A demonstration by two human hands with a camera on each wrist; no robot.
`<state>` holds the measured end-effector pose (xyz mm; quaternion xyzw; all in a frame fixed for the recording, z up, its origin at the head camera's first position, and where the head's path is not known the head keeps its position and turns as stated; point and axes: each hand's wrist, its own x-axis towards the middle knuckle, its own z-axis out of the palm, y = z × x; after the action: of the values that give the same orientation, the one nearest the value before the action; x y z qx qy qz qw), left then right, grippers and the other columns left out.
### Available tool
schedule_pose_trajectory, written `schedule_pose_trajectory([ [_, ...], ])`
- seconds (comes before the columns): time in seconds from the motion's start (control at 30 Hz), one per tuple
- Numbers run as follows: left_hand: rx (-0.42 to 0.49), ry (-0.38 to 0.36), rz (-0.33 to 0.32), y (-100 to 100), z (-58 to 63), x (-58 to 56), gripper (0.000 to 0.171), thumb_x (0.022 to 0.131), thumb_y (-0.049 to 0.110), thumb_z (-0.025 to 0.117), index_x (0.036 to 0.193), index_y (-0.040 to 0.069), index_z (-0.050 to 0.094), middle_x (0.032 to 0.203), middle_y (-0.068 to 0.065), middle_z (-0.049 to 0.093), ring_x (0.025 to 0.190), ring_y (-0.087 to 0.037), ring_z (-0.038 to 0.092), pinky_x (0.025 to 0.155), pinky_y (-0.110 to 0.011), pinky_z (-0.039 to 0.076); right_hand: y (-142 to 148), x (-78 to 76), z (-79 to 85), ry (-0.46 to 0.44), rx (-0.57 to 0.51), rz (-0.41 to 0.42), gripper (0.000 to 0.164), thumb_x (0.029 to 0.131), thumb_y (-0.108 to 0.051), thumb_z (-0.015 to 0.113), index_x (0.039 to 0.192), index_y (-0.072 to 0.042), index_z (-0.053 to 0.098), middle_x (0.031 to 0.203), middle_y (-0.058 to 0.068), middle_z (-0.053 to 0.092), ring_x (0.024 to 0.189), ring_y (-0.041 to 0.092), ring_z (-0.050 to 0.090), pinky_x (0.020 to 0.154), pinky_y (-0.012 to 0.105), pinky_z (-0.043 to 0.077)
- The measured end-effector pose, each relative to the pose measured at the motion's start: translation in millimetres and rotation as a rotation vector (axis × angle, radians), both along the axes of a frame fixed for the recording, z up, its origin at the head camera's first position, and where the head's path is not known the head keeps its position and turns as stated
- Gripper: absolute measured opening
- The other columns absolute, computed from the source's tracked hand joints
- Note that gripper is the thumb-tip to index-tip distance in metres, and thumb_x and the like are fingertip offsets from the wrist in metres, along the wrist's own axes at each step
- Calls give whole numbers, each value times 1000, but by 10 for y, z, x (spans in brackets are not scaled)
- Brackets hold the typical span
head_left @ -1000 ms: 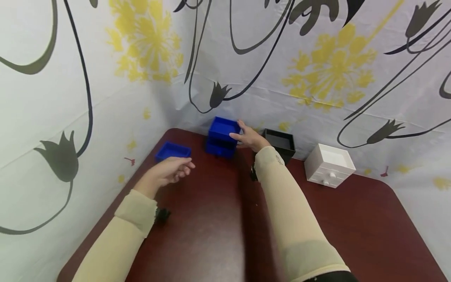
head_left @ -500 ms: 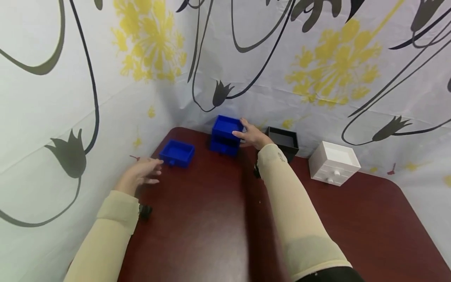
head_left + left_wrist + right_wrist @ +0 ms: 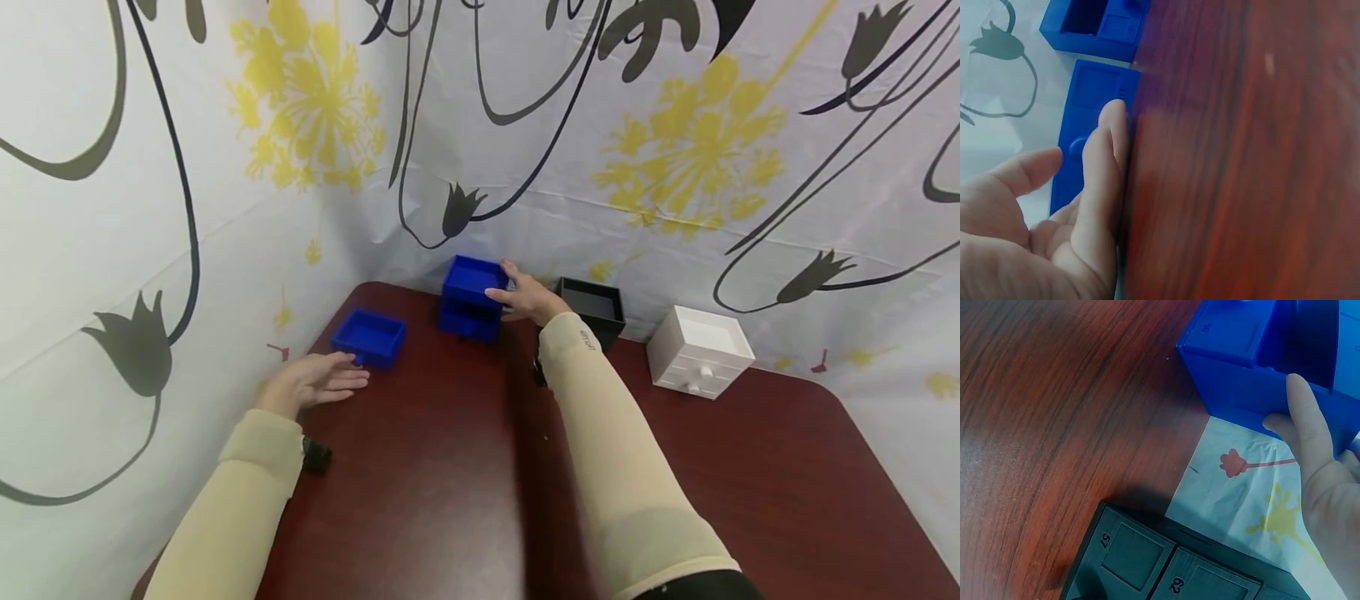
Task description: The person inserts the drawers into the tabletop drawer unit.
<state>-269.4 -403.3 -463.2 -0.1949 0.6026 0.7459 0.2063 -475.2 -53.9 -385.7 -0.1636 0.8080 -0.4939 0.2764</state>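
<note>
At the far left of the table stands a small blue drawer cabinet (image 3: 471,296), with a dark open slot above a lower drawer. My right hand (image 3: 528,296) holds it at its right side, thumb at the front edge and fingers towards the back. In the right wrist view, the thumb lies against the blue side wall beside the slot. A loose blue drawer (image 3: 369,335) lies on the table, left of the cabinet, its knob (image 3: 1077,147) facing me. My left hand (image 3: 318,383) is right at the drawer's front, thumb and extended fingers apart on either side of the knob.
Right of the blue cabinet stands a black drawer cabinet (image 3: 594,304), close to my right wrist. A white drawer cabinet (image 3: 701,350) with two knobs is farther right. A patterned cloth (image 3: 555,192) hangs behind and left of the reddish-brown table (image 3: 435,467).
My left hand first drew back left from over the loose drawer, then came back towards its knob with fingers straighter. The right hand stays on the blue cabinet.
</note>
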Motion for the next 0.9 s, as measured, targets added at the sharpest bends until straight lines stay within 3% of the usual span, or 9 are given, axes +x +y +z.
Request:
schedule_pose_trajectory([
  [0.1,5,-24,7,22,23,-68,49,109,24,51,149,-1,38,100,-7,76,93,-15,75,86,-30,58,26,-30,40,-3,-11,-5,88,102,-26,62,165,-27,0,170,-7,-12,149,32,31,103,50,49],
  [0.23,-18,-37,-27,44,32,-134,50,108,27,51,147,-4,43,98,-6,77,90,-14,75,83,-27,58,50,-31,63,15,-24,-7,86,103,-25,62,165,-25,2,170,-5,-12,149,33,30,106,51,46],
  [0.4,-60,-57,-39,44,-13,-111,52,108,30,52,145,-6,46,98,-5,77,90,-13,75,82,-26,58,32,12,4,35,-11,13,86,103,-25,62,165,-22,2,170,-3,-13,149,32,30,106,49,47],
  [0.67,-45,-32,-12,76,-64,-75,48,107,25,54,143,-7,47,100,-8,76,91,-15,75,83,-27,58,38,28,-72,52,-11,20,87,103,-24,63,165,-20,2,170,0,-13,150,32,28,105,49,47],
  [0.9,29,24,73,166,29,-91,41,106,20,56,138,-5,48,97,-10,76,90,-17,75,82,-27,59,30,14,-19,68,-2,24,86,103,-25,62,165,-20,2,170,-1,-12,148,33,32,106,50,47],
])
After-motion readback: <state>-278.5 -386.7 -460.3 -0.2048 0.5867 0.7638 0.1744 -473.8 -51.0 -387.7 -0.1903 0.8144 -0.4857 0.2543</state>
